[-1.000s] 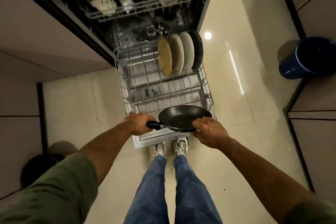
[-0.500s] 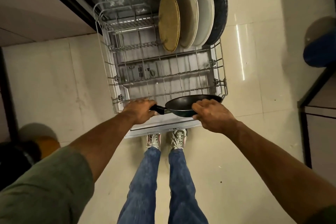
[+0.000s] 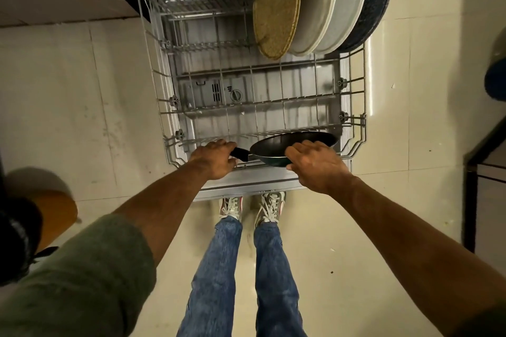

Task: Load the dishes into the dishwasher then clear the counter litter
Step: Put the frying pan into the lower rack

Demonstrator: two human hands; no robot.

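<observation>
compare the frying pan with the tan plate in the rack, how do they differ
The frying pan is black and lies nearly flat at the near rail, held by the left hand and right hand. The tan plate is speckled, stands on edge at the far end, untouched. Both are round and in the lower rack.

Black pan (image 3: 276, 146), speckled tan plate (image 3: 275, 5).

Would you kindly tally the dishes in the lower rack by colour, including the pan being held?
Straw-yellow plate: 1
White plates: 2
Dark speckled plate: 1
Black frying pan, held by the left hand and right hand: 1
Total: 5
</observation>
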